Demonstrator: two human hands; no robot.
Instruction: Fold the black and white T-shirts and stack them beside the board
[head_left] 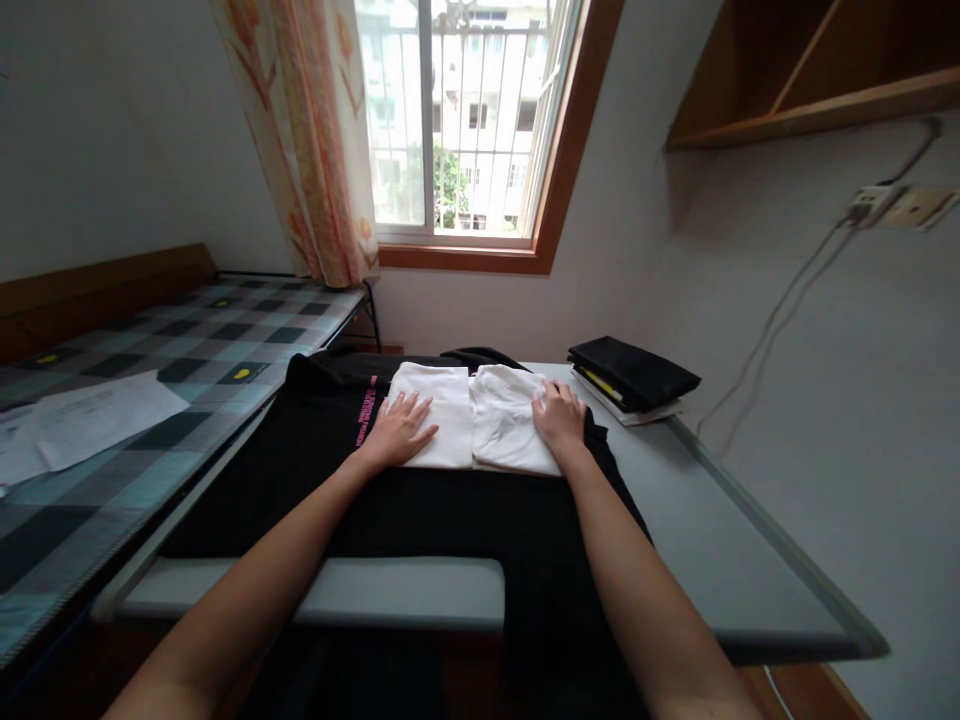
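A white folded garment (442, 420) lies on a spread black garment (442, 510), its two flat panels meeting at a seam-like gap in the middle. My left hand (399, 430) rests palm down on the left panel, fingers spread. On the right panel (510, 420), near its outer edge, my right hand (561, 412) presses down with its fingers slightly bent and apart. Pink lettering (367, 410) runs down the black garment beside my left hand. One part of the black cloth hangs over the table's front edge. The white garment's exact kind is unclear.
The pale table (720, 540) stands against the right wall. A black folder-like item (634, 372) lies on papers at its back right. To the left is a bed with a checked cover (285, 310) and paper sheets (105, 420). A cord (780, 310) hangs from the wall socket.
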